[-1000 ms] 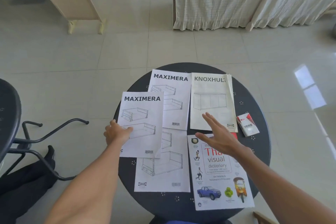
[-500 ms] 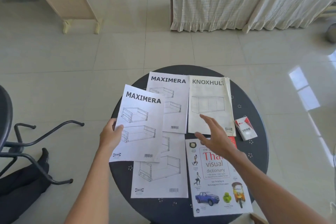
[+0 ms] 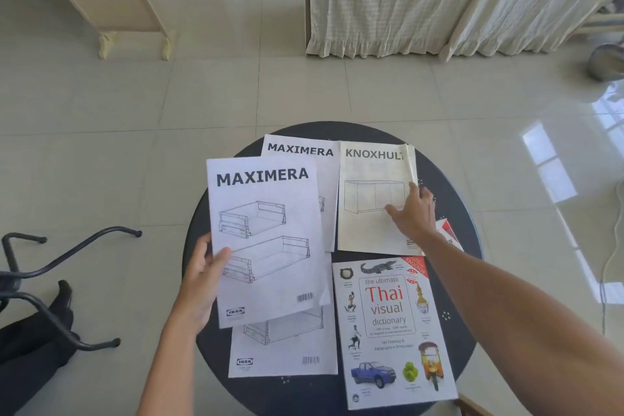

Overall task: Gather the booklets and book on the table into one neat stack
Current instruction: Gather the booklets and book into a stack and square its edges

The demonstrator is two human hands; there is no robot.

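The left hand (image 3: 202, 284) has lifted one booklet (image 3: 266, 240) clear, gripping its edge; the right hand (image 3: 413, 211), fingers spread, now reaches the yellowed booklet (image 3: 368, 206), likely next

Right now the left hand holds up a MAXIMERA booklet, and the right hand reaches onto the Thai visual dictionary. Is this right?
Not quite. The left hand does hold a MAXIMERA booklet, but the head view shows the right hand on the KNOXHULT booklet, at its right edge. The Thai visual dictionary lies untouched, nearer the person.
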